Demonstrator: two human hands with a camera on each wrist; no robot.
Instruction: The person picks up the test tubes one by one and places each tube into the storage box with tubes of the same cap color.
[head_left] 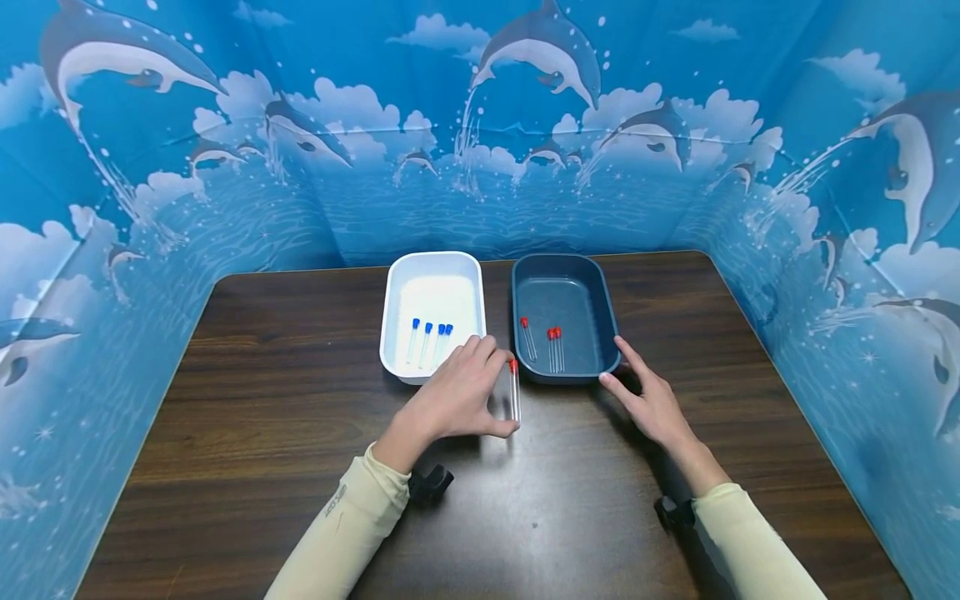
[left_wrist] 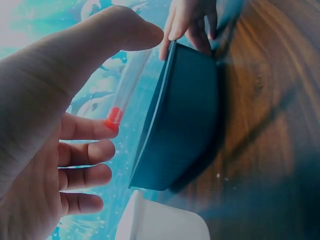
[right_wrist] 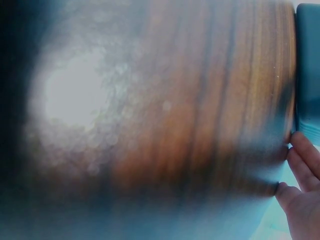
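In the head view, my left hand [head_left: 463, 392] holds a clear test tube with a red cap [head_left: 515, 396] by its two ends, thumb at the bottom and index finger at the cap. The left wrist view shows the same grip, the other fingers bent apart from the tube. My right hand [head_left: 660, 408] touches the near right corner of a dark blue-grey tray [head_left: 558, 296] with fairly straight fingers and thumb. Inside that tray lie three red-capped tubes [head_left: 555, 350]. A white tray [head_left: 435, 287] beside it contains several blue-capped tubes [head_left: 427, 343].
Both trays stand side by side near the back of a dark wooden table [head_left: 300, 358]. A blue curtain with dolphins [head_left: 525, 208] encloses the table's back and sides. Black straps with small devices [head_left: 430, 485] sit on both wrists.
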